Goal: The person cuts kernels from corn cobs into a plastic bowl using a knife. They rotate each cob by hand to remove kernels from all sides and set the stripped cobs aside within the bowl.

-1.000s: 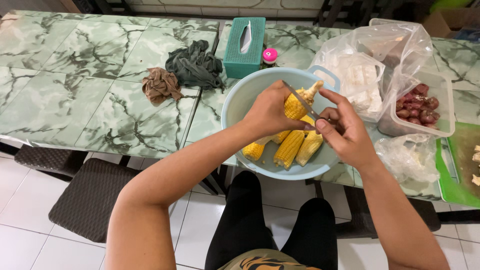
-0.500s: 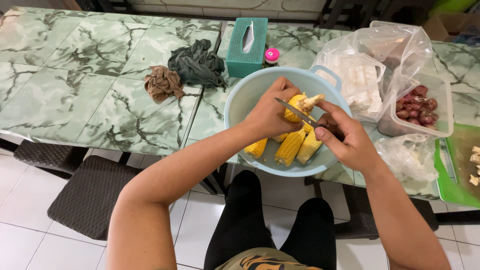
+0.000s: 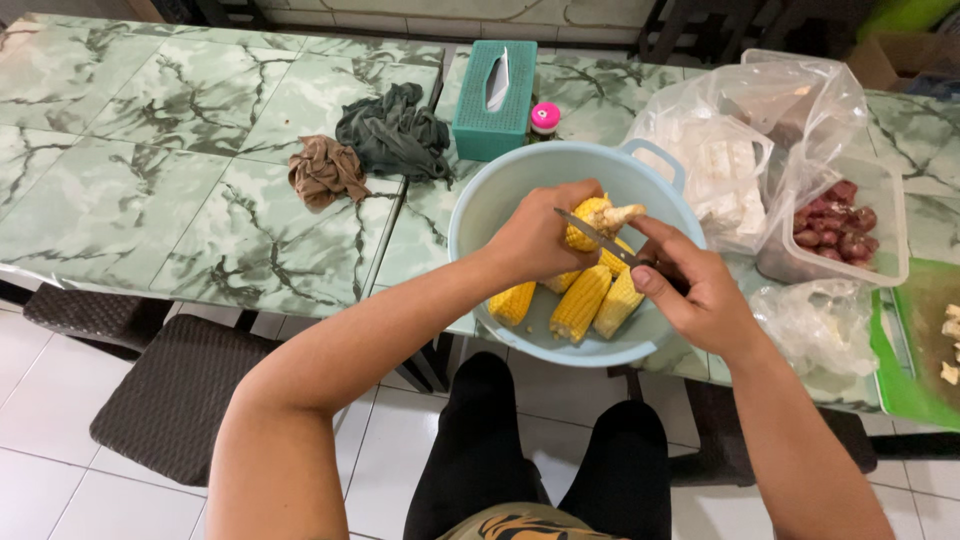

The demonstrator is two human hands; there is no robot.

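Note:
My left hand grips a yellow corn cob over a pale blue plastic bowl at the table's near edge. My right hand holds a small knife; its blade lies across the held cob. Several more corn cobs lie in the bottom of the bowl, under both hands.
On the green marble-patterned table lie a brown rag, a dark green cloth, a teal tissue box and a pink-capped bottle. Clear plastic bags, a tub of red pieces and a green board sit right. A dark stool stands below.
The knife blade has swung from the cob's right end to lie flat across the cob. My left hand has turned the cob slightly lower in the bowl.

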